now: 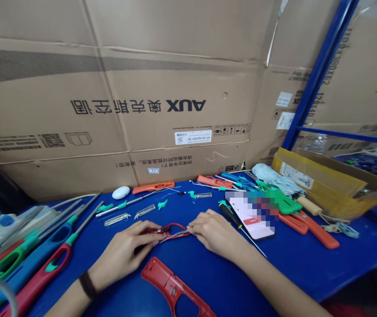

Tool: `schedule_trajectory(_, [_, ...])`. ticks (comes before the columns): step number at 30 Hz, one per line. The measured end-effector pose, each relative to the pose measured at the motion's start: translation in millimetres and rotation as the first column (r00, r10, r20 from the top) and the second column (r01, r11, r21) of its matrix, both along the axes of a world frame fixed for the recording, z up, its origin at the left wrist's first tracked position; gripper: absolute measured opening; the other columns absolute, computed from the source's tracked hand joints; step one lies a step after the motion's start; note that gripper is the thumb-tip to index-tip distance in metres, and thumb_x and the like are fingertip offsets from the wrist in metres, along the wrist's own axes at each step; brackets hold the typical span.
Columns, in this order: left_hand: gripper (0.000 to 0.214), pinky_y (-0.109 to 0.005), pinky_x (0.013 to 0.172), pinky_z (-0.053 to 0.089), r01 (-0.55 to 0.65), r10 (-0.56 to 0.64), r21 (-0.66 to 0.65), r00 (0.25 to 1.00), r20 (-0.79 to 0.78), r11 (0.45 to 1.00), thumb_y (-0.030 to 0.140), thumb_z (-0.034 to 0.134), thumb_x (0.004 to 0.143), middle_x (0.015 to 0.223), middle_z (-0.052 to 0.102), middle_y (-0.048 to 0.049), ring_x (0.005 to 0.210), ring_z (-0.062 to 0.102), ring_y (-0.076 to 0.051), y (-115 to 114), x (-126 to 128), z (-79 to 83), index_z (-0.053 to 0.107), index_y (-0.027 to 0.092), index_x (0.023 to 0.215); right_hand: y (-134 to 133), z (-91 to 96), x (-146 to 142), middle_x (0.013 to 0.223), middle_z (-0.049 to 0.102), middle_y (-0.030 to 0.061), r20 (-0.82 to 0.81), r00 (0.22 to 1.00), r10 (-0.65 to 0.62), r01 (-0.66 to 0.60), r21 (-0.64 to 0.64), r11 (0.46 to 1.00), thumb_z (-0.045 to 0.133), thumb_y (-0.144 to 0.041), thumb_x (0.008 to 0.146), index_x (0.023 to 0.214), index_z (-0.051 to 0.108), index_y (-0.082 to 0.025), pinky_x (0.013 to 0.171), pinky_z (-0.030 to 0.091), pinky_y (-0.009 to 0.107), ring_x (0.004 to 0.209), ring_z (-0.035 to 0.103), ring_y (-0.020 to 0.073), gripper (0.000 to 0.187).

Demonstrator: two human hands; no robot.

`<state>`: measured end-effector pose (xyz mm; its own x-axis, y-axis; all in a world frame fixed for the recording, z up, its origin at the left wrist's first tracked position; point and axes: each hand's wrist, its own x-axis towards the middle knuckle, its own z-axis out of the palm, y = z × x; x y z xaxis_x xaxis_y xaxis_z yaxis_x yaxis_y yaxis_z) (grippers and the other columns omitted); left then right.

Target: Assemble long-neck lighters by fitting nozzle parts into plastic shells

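Observation:
My left hand (132,244) is closed around one end of a red lighter casing half (174,225), holding it just above the blue tabletop. Small dark parts lie inside that casing. A thin grey metal rod (171,237) runs along its near side, and my right hand (213,231) pinches it at the casing's right end; the fingertips partly hide the grip. Nearer to me lies another red casing half (173,286), with a finger loop. Beyond my hands are clear fuel tanks (116,219), small green triggers (162,203) and a metal lighter tube (119,208).
Several long lighters (39,281) crowd the left side. A black-and-yellow screwdriver (233,218) and a phone (257,224) lie right of my right hand, near orange casings (317,229). A cardboard wall (142,79) stands behind; an open yellow-taped box (317,176) sits back right.

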<state>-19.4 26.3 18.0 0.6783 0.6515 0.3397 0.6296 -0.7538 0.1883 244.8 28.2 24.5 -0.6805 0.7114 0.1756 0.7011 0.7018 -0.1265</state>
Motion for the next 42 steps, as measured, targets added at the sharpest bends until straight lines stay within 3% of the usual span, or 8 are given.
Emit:
schedule_trajectory(6, [0.035, -0.027, 0.084, 0.052, -0.012, 0.012, -0.03, 1.0, -0.018, 0.999, 0.02, 0.046, 0.09, 0.113, 0.063, -0.0017, 0.1, 0.062, -0.017, 0.6, 0.4, -0.2, 0.06, 0.036, 0.118, -12.0, -7.4, -10.3, 0.122, 0.06, 0.0144, 0.187, 0.982, -0.005, -0.015, 0.108, 0.994, 0.049, -0.007, 0.086, 0.117, 0.058, -0.009, 0.083, 0.039, 0.039, 0.101, 0.058, 0.0255, 0.032])
schedule_trajectory(9, [0.033, -0.026, 0.083, 0.052, -0.021, 0.021, -0.033, 1.0, -0.018, 0.999, 0.023, 0.047, 0.091, 0.111, 0.063, -0.0013, 0.097, 0.063, -0.016, 0.6, 0.9, -0.2, 0.061, 0.037, 0.116, -9.5, -8.5, -6.4, 0.12, 0.062, 0.0115, 0.12, 0.992, -0.022, 0.012, 0.085, 0.996, 0.049, -0.008, 0.086, 0.116, 0.06, -0.013, 0.084, 0.038, 0.038, 0.102, 0.058, 0.0246, 0.031])
schedule_trajectory(14, [0.033, -0.026, 0.083, 0.052, -0.011, 0.011, -0.054, 1.0, -0.011, 0.998, 0.023, 0.046, 0.091, 0.112, 0.062, -0.002, 0.096, 0.063, -0.016, 1.3, 0.7, 0.0, 0.061, 0.037, 0.118, -1.8, -6.5, 4.6, 0.098, 0.071, 0.006, -0.086, 0.996, -0.034, 0.038, 0.041, 0.998, 0.047, -0.015, 0.091, 0.102, 0.067, -0.022, 0.086, 0.036, 0.034, 0.093, 0.061, 0.0191, 0.024])
schedule_trajectory(19, [0.035, -0.027, 0.084, 0.052, 0.002, -0.003, -0.073, 1.0, -0.017, 0.997, 0.023, 0.045, 0.092, 0.113, 0.061, -0.0018, 0.098, 0.062, -0.017, 1.9, 0.6, -0.3, 0.059, 0.039, 0.12, 2.7, -4.1, 5.8, 0.088, 0.071, 0.0057, -0.099, 0.995, 0.011, -0.01, 0.008, 1.0, 0.045, -0.013, 0.091, 0.101, 0.069, -0.023, 0.085, 0.036, 0.032, 0.09, 0.061, 0.0171, 0.028])
schedule_trajectory(27, [0.035, -0.028, 0.085, 0.051, -0.018, 0.015, -0.098, 0.999, -0.03, 0.995, 0.022, 0.045, 0.092, 0.112, 0.061, -0.0017, 0.1, 0.06, -0.017, 0.7, 1.4, -0.2, 0.059, 0.038, 0.119, -6.1, -17.6, 1.5, 0.103, 0.07, 0.0061, -0.126, 0.989, -0.08, 0.083, 0.024, 0.996, 0.044, -0.01, 0.09, 0.109, 0.066, -0.02, 0.085, 0.041, 0.035, 0.093, 0.061, 0.0204, 0.031])
schedule_trajectory(33, [0.035, -0.027, 0.086, 0.05, -0.021, 0.018, -0.11, 0.999, -0.03, 0.994, 0.021, 0.044, 0.092, 0.113, 0.061, -0.0014, 0.101, 0.06, -0.016, -1.6, 0.8, 1.4, 0.06, 0.037, 0.118, -8.2, -16.2, 8.0, 0.116, 0.065, 0.0037, -0.337, 0.939, -0.069, 0.09, 0.049, 0.995, 0.057, -0.022, 0.084, 0.116, 0.062, -0.023, 0.095, 0.038, 0.036, 0.106, 0.057, 0.0197, 0.032])
schedule_trajectory(38, [0.036, -0.025, 0.085, 0.05, -0.022, 0.02, -0.111, 0.999, -0.026, 0.994, 0.02, 0.045, 0.091, 0.113, 0.061, -0.0005, 0.101, 0.06, -0.016, -0.5, -0.7, -0.1, 0.058, 0.039, 0.12, -8.8, -14.2, 7.3, 0.109, 0.068, 0.0027, -0.401, 0.914, -0.058, 0.117, 0.122, 0.986, 0.054, -0.013, 0.081, 0.104, 0.068, -0.024, 0.094, 0.037, 0.036, 0.101, 0.059, 0.0181, 0.029])
schedule_trajectory(42, [0.036, -0.025, 0.085, 0.049, -0.034, 0.033, -0.114, 0.999, -0.012, 0.993, 0.021, 0.047, 0.091, 0.113, 0.061, 0.0003, 0.1, 0.061, -0.016, 0.1, -0.2, -0.3, 0.059, 0.039, 0.12, -7.6, -19.4, 2.4, 0.117, 0.065, 0.0023, -0.356, 0.934, -0.032, 0.065, 0.082, 0.995, 0.055, -0.008, 0.077, 0.093, 0.07, -0.021, 0.095, 0.036, 0.036, 0.106, 0.058, 0.0184, 0.026])
